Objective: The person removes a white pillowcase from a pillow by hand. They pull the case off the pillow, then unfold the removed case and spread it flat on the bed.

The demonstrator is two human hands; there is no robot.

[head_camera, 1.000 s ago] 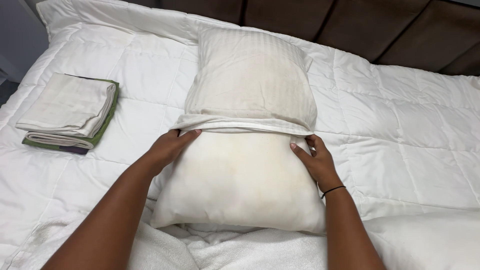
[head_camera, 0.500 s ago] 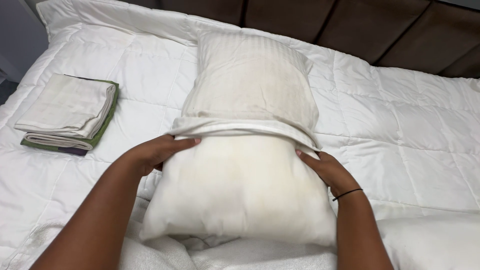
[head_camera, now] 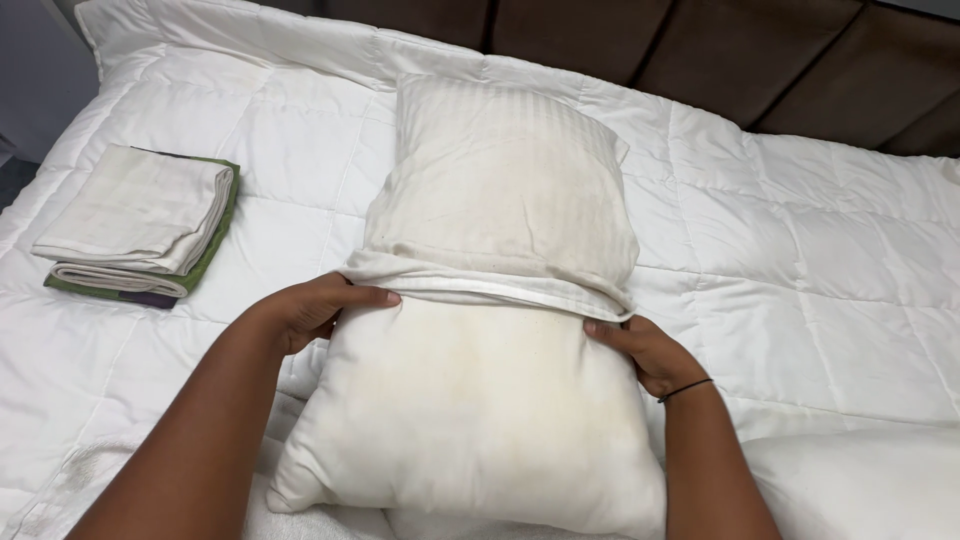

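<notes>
Bedroom: white quilted duvet point(head_camera: 800, 260) on a bed, padded brown headboard point(head_camera: 760, 60), pillow point(head_camera: 480, 410), folded linens point(head_camera: 140, 225) stacked at the side.

White quilted bed point(head_camera: 820, 230), brown padded headboard point(head_camera: 700, 50)

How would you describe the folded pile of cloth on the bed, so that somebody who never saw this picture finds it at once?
Start at the white quilted duvet that covers the bed and go to its left edge, left of the half-covered pillow. There lies the flat folded stack of cream linen, apart from both hands. Only it shows a green layer at its edge.
</notes>
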